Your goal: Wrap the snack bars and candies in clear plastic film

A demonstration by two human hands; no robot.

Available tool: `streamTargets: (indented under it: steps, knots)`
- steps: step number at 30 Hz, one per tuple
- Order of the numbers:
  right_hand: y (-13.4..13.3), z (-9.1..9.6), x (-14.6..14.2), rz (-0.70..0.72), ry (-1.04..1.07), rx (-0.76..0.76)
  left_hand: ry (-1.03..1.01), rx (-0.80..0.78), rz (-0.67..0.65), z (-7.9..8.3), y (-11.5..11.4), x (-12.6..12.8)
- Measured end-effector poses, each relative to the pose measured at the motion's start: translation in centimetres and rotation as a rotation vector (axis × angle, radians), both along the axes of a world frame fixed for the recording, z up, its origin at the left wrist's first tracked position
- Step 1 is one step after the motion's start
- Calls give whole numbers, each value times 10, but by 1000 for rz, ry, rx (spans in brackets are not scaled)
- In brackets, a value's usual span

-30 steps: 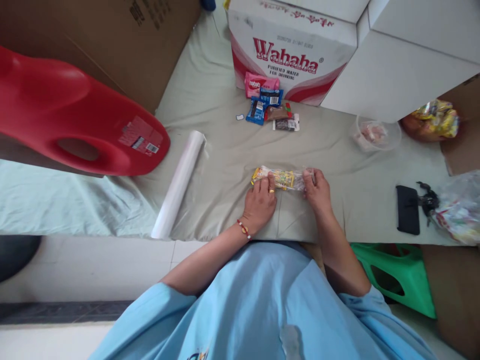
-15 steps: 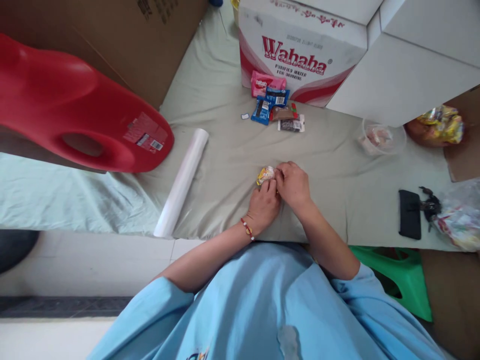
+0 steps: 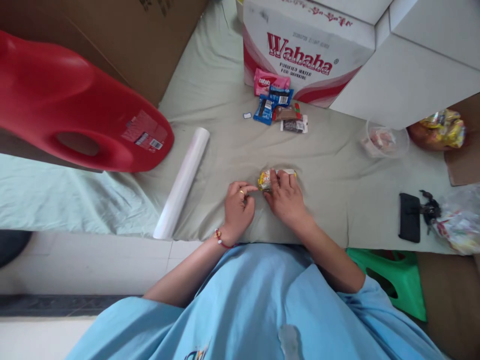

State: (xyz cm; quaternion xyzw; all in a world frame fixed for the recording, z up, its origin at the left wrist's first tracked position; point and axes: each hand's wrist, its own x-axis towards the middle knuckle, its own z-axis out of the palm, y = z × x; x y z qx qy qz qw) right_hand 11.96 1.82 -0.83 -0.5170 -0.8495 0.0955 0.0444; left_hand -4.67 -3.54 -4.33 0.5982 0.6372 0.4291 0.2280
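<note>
A small yellow and white snack packet point(image 3: 264, 181) lies on the cloth in front of me. My right hand point(image 3: 287, 197) rests over it, fingers across its top and thumb at the near side, covering much of it. My left hand point(image 3: 239, 212), with a ring and a red beaded bracelet, is just to the left. Its index finger stretches to the packet's left end while the other fingers curl; nothing is seen in it. Whether that fingertip touches the packet I cannot tell. Farther back lie blue packets point(image 3: 264, 110), a pink nabati packet point(image 3: 270, 82) and a brown packet point(image 3: 285, 113).
A white plastic roll point(image 3: 182, 182) lies left of my hands, near a large red jug point(image 3: 123, 130). A Wahaha carton point(image 3: 307, 55) stands behind. On the right are a clear tub point(image 3: 393, 142), a black phone-like object point(image 3: 409, 217) and a plastic bag point(image 3: 461, 220).
My left hand has drawn away to the left from the right hand, its index finger now extended. My right hand now lies over the packet, and more of the packet shows.
</note>
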Motion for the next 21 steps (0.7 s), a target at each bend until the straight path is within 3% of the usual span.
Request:
streamTargets:
  steps: [8,12,16,21]
  knots:
    - [32,13,-5,133,-151,26,-83,-53,6,4,3,-1]
    - [41,30,3,63,-90,6,-155,-86,38,12,-8,-4]
    - [45,38,24,-128,371,-46,-298,-153,-12,22,-11,1]
    - [32,20,32,-358,1073,-572,-615,-289,-219,25,0,28]
